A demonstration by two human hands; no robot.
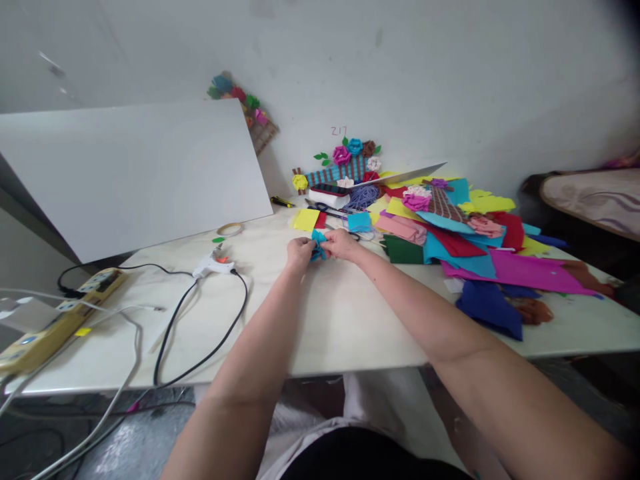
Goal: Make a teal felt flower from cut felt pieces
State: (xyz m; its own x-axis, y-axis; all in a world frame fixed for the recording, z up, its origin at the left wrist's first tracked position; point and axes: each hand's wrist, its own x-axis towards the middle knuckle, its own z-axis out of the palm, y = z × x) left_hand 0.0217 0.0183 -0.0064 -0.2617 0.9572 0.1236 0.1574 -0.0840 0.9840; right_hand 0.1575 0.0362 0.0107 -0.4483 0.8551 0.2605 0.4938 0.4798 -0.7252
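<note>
head / hands: left hand (300, 253) and right hand (343, 244) are meeting mid-bench, the fingers of both pinching closed on a blue felt piece (318, 248).
head / location: the piece is sitting between the two hands, low over the pale bench (350, 320), just in front of a yellow square (305, 219).
head / hidden: the fingers are covering most of the piece, so its shape isn't readable. Cannot tell if it is touching the bench.
head / cut off: power strip (60, 313) is running off the left edge; bed (593, 193) is getting clipped at right.
head / materials: felt pile (475, 243) is lying in soft, matte, overlapping sheets of many colours; glue gun (213, 265) is showing white plastic, black cable trailing; white board (135, 173) is leaning on the wall, smooth and rigid.
</note>
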